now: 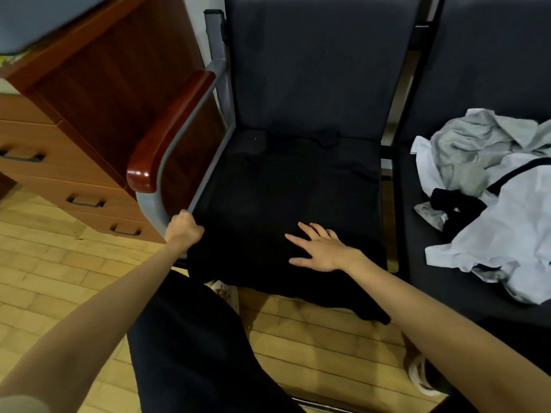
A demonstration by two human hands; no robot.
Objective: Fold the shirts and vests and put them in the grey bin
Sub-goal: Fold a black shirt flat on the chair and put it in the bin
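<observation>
A black shirt [286, 198] lies spread over the seat of the chair [322, 70], its lower part hanging off the front edge toward the floor [59, 263]. The left hand [183, 228] grips the shirt's side edge at the seat's front left corner, beside the armrest [167, 132]. The right hand [319, 247] lies flat with fingers spread on the cloth near the seat's front edge. The two hands are apart.

This looks like the flattening step, before the first fold. The next move probably calls for carrying the gripped side across toward the middle while the flat hand pins the cloth.

Room is tight: the armrest frame hems in the seat's left side, the backrest closes the rear, and the hanging part could slide off the front. To the right of the chair a pile of pale clothes [489, 186] waits on the next seat. A desk [74, 99] with drawers stands left of the chair. The grey bin cannot be made out here.
</observation>
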